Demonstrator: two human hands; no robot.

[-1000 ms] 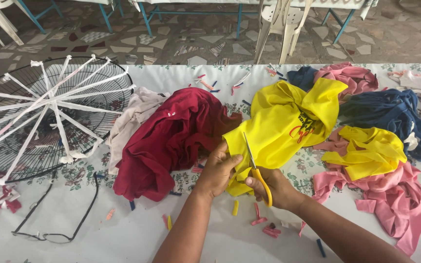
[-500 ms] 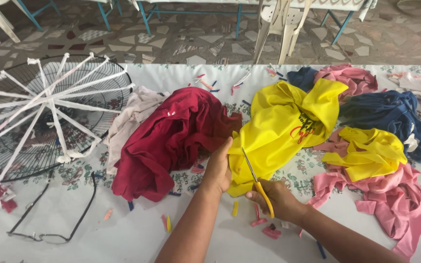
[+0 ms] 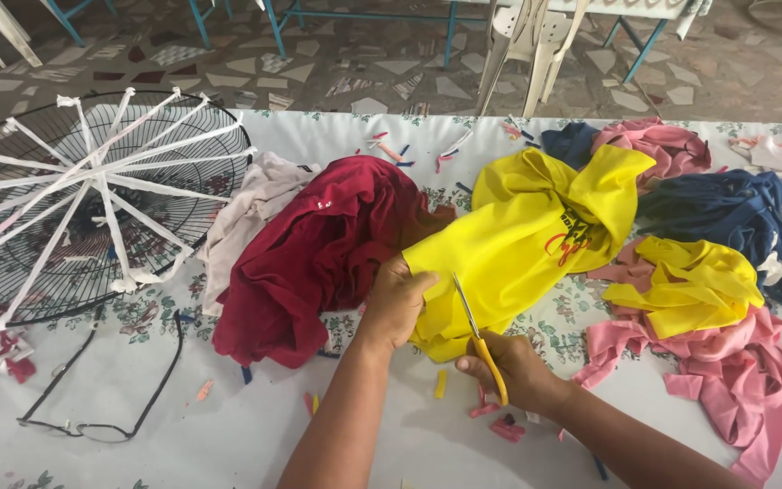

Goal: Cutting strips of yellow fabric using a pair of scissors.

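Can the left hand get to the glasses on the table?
Probably yes. The left hand holds the yellow cloth, but only bare table and small scraps lie between it and the glasses.

Soft, even daylight, sharp picture

The bench is brightly and evenly lit, its pale cloth close to washed out near the glasses, with no hard glare. Shadows are faint: a soft one lies under the forearms below the yellow cloth, another under the wire fan guard. Focus holds everywhere; straight lines bow slightly beyond the guard, toward the edges.
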